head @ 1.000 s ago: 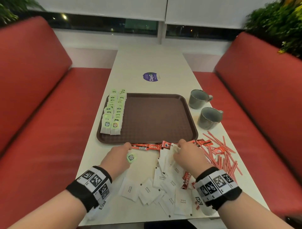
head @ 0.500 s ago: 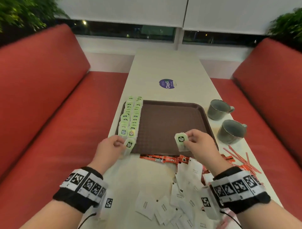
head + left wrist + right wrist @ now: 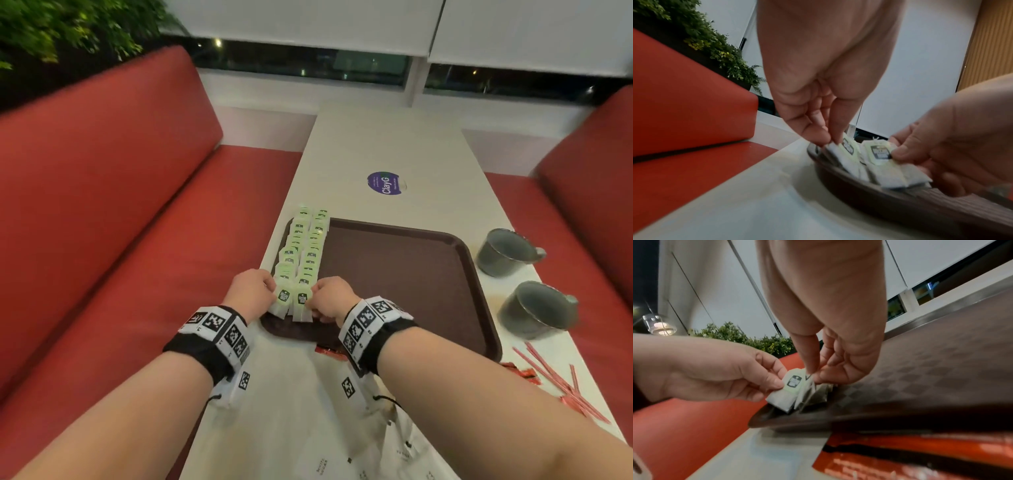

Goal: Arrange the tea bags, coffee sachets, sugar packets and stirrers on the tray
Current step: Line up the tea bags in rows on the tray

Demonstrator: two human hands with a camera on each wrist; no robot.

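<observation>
Each tea bag is light, soft and limp; judged from its look, it crumples under pressure and is best taken by the stiffer paper tag. The left hand (image 3: 251,291) pinches the left tea bag (image 3: 281,301) at its tag between thumb and fingertips. The right hand (image 3: 330,298) pinches the right tea bag (image 3: 302,303) the same way. Both bags sit side by side at the near end of two tea bag rows (image 3: 305,245) along the left edge of the brown tray (image 3: 394,274). Both palms face down, wrists raised, fingers angled down toward the tray. Sugar packets (image 3: 394,455) lie behind the wrists; the stirrers (image 3: 555,380) lie well right of the grip.
</observation>
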